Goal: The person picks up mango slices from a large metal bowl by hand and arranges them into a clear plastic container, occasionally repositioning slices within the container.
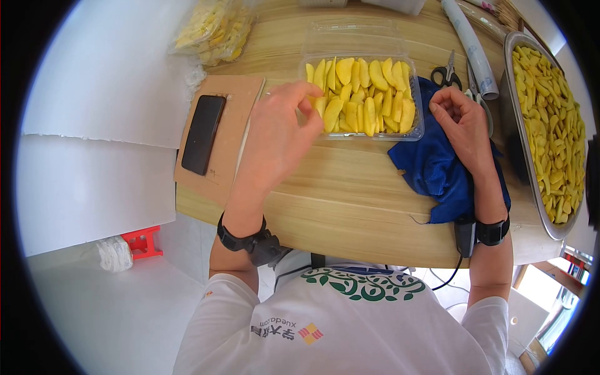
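A clear plastic clamshell box (417, 132) with its lid folded back sits on the wooden table (350, 206), filled with yellow fruit slices (369, 94). My left hand (281, 131) is at the box's left edge, fingertips pinched together on or at a slice there; whether it grips the slice is unclear. My right hand (461, 122) rests loosely curled on a blue cloth (434, 172) just right of the box, holding nothing.
A metal tray (520, 147) heaped with more yellow slices stands at the right. Scissors (449, 74) and a white roll (469, 44) lie behind the cloth. A black phone (203, 132) rests on a cardboard sheet (240, 103) at left, a bag of slices (212, 28) beyond it.
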### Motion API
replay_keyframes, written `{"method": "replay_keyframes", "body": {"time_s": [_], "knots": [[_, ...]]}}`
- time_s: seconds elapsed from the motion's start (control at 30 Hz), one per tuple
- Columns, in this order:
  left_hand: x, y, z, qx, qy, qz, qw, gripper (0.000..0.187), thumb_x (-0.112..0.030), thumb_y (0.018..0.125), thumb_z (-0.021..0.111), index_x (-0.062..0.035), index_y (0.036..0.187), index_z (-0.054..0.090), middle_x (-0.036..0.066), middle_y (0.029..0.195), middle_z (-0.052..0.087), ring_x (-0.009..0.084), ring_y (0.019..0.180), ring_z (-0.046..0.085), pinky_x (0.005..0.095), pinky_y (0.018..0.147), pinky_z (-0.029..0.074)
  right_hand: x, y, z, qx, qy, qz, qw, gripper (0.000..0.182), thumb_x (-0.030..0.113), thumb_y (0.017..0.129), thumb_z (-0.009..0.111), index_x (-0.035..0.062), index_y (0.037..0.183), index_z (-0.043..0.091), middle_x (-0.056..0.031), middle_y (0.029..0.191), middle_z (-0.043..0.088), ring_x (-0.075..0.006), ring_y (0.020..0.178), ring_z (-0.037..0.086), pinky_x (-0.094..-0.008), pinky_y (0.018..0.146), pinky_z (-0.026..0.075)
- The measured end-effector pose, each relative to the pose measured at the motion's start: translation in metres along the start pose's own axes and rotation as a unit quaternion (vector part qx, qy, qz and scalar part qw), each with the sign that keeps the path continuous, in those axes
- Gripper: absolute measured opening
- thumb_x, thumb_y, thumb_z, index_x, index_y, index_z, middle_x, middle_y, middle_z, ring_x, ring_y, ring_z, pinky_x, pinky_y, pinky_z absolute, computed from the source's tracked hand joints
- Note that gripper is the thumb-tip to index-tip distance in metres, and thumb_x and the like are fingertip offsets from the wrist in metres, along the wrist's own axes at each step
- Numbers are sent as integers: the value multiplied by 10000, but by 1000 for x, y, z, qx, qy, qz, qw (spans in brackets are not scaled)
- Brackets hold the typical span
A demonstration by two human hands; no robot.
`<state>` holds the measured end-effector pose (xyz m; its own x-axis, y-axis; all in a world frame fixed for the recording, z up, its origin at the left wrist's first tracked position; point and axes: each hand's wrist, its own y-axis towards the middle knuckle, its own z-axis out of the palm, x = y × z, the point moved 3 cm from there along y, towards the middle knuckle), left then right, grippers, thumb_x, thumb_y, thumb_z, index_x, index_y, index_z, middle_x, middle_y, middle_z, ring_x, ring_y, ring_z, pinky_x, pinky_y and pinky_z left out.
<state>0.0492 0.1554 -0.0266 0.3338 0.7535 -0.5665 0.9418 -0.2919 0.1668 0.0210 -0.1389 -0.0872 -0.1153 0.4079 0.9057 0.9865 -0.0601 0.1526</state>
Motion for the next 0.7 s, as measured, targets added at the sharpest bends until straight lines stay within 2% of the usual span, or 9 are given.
{"method": "replay_keyframes", "body": {"time_s": [0.2,0.27,0.4,0.7], "knots": [[0,0,1,9,-24,15,1000,288,-69,804,632,-44,1084,695,39,838,610,172,768,537,312,690,458,0,0,0,-1,-3,-3,1000,60,61,938,679,25,917,636,59,763,550,-24,708,481,-194,631,399],[-2,0,1,15,-17,53,998,276,-44,813,627,-40,1082,688,38,841,606,171,778,541,308,715,464,0,0,0,0,-4,-3,1000,60,61,938,679,25,917,636,58,763,551,-24,707,481,-195,631,401],[-3,2,-4,31,-14,68,997,273,-32,816,627,-41,1083,683,34,834,599,166,798,548,301,737,470,0,0,0,-2,-3,-1,1000,57,57,936,680,24,917,638,57,762,553,-24,704,483,-195,626,401],[-5,4,-7,57,-57,-2,997,249,-75,824,653,-49,1070,680,26,850,612,153,832,561,291,745,468,0,0,0,-1,-4,-3,1000,47,48,932,681,27,920,642,55,765,562,-24,707,493,-195,625,406]]}}
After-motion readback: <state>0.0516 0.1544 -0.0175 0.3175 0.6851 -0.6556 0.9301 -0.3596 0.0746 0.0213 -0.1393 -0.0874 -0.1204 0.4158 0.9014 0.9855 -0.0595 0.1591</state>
